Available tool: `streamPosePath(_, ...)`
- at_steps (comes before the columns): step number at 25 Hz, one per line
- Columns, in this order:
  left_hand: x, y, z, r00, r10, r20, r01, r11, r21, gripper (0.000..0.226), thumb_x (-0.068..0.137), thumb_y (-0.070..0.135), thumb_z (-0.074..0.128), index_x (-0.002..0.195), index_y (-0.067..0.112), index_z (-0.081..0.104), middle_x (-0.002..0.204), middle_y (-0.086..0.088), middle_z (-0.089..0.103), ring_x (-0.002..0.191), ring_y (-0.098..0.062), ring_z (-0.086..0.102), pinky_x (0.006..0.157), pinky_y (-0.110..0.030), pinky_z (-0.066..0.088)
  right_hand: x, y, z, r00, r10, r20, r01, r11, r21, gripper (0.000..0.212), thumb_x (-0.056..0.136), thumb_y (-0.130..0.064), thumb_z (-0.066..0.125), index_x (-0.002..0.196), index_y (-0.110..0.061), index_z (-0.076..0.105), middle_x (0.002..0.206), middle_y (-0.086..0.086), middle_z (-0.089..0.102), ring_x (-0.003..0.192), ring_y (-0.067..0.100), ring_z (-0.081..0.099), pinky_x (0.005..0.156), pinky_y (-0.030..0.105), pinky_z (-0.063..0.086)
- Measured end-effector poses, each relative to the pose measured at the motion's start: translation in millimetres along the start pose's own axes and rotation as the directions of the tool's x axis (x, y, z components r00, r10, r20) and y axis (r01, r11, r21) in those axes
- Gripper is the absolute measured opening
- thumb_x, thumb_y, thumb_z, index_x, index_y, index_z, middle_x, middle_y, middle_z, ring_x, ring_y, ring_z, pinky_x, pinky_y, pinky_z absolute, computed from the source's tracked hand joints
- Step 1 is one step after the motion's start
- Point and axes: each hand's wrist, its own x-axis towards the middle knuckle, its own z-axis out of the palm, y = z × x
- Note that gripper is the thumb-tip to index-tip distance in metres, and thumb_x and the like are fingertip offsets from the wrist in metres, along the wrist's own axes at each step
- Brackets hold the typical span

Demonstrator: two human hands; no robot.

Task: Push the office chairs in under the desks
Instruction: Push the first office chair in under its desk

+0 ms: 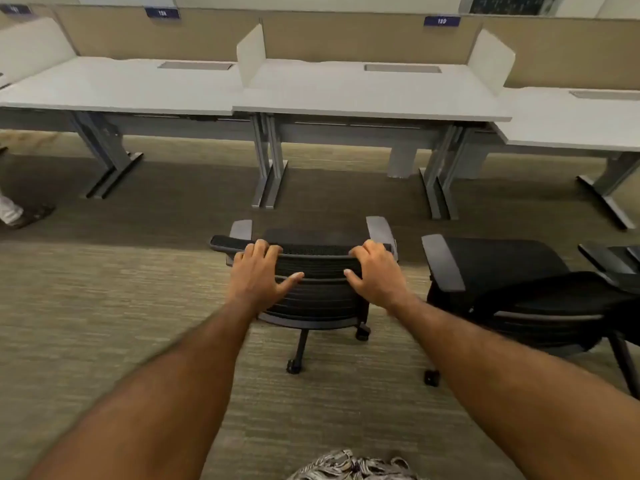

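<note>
Both forearms reach toward 12 o'clock; left hand (pixel 258 271) and right hand (pixel 375 271) close their fingers (pixel 258 247) over the chair (pixel 317 289) backrest's top edge. On casters it likely rolls easily, steered best from that stiff rim toward the tabletop (pixel 363 98).

- The left hand (pixel 258 271) and the right hand (pixel 375 271) cover parts of the top rim of the office chair (pixel 317 289); their fingertips curl over it, out of sight.
- That chair's backrest hides most of its seat and base.
- The second chair (pixel 512 289) is partly cut off by the right arm.
- A third chair (pixel 620 261) is cut by the right edge.
- The blue number tag (pixel 162 12) is too blurred to read.
- A foot (pixel 24 213) is cut off at the left edge.
</note>
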Motion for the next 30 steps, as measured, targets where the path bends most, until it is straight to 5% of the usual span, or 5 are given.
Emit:
streamPosePath(8,41.1,-45.6,23.9,0.923,-0.105,0.37,0.123,0.992,-0.025,0.115,0.077,0.097,0.012,0.164,0.022,0.017,0.172,-0.006,0.012,0.159,-0.025,0.002,0.125,-0.056,-0.004,59.5,1.5,10.6,0.924,0.211,0.32,-0.219,0.976,-0.011,0.076,0.095,-0.071,0.044,0.15,-0.018,0.045,0.147,0.011,0.05,0.138,0.03,0.043,0.118,0.048,0.027)
streamPosePath(12,78.3,-53.9,22.4,0.897,-0.063,0.437,0.077,0.997,-0.015,0.127,0.063,0.106,0.01,0.156,0.024,0.038,0.158,-0.008,0.044,0.148,-0.029,0.033,0.124,-0.057,0.014,75.1,17.1,30.6,0.907,0.163,0.387,-0.136,0.986,-0.096,0.101,0.081,-0.093,0.027,0.152,-0.022,0.042,0.148,0.009,0.05,0.141,0.03,0.041,0.123,0.054,0.016)
streamPosePath(17,112.9,-67.0,22.4,0.799,-0.132,0.586,0.157,0.988,0.008,0.12,0.038,0.115,0.035,0.122,0.034,0.063,0.113,0.005,0.067,0.107,-0.02,0.059,0.091,-0.039,0.05,107.7,28.5,41.6,0.909,0.054,0.413,0.003,0.991,-0.137,0.114,0.056,-0.11,0.015,0.115,-0.025,0.061,0.108,0.002,0.067,0.099,0.026,0.062,0.084,0.044,0.052)
streamPosePath(22,119.8,-75.6,35.5,0.903,-0.043,0.428,0.041,0.999,0.013,0.109,0.048,0.115,0.026,0.106,0.033,0.067,0.089,0.01,0.069,0.084,-0.016,0.063,0.078,-0.037,0.056,135.7,43.3,47.4,0.949,-0.099,0.3,0.148,0.978,-0.148,0.089,0.056,-0.111,0.018,0.072,-0.029,0.047,0.068,-0.006,0.051,0.066,0.022,0.054,0.061,0.039,0.04)
streamPosePath(30,126.4,-53.8,51.5,0.972,-0.143,0.186,0.149,0.989,-0.022,0.089,0.048,0.115,0.031,0.071,0.032,0.054,0.066,0.013,0.056,0.06,-0.006,0.052,0.053,-0.03,0.04,185.8,77.0,40.6,0.927,-0.208,0.313,0.266,0.951,-0.157,0.094,0.056,-0.111,0.018,0.081,-0.027,0.055,0.07,-0.006,0.05,0.07,0.022,0.054,0.063,0.038,0.04)
